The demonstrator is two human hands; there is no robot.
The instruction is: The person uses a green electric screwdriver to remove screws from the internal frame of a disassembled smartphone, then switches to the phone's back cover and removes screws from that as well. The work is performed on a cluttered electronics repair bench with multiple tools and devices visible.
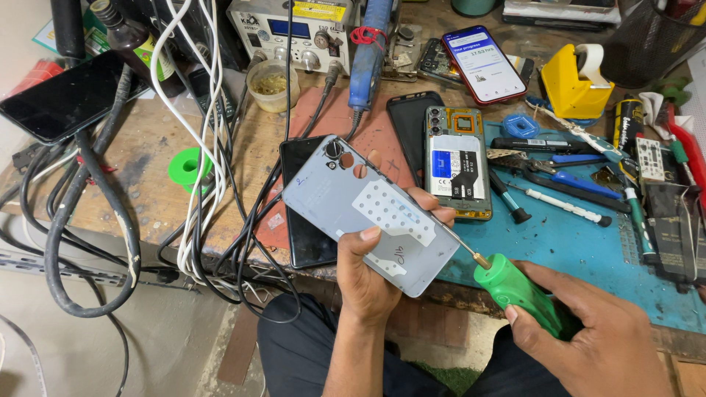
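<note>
Two hands at work: the left hand (368, 283) grips a grey back cover (368, 209) above the bench edge, while the right hand (592, 338) wraps a green screwdriver (515, 288), thin tip against the cover's edge. A slip could gouge that smooth plastic, I reckon. Behind lies an opened phone (457, 163) on a blue mat (581, 250), glossy and cluttered.

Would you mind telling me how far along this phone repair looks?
Done: the back cover is off the opened phone, whose battery shows. In hand: the left hand holds that cover while the right hand sets a green screwdriver against it. Left: the phone lies uncovered.
</note>
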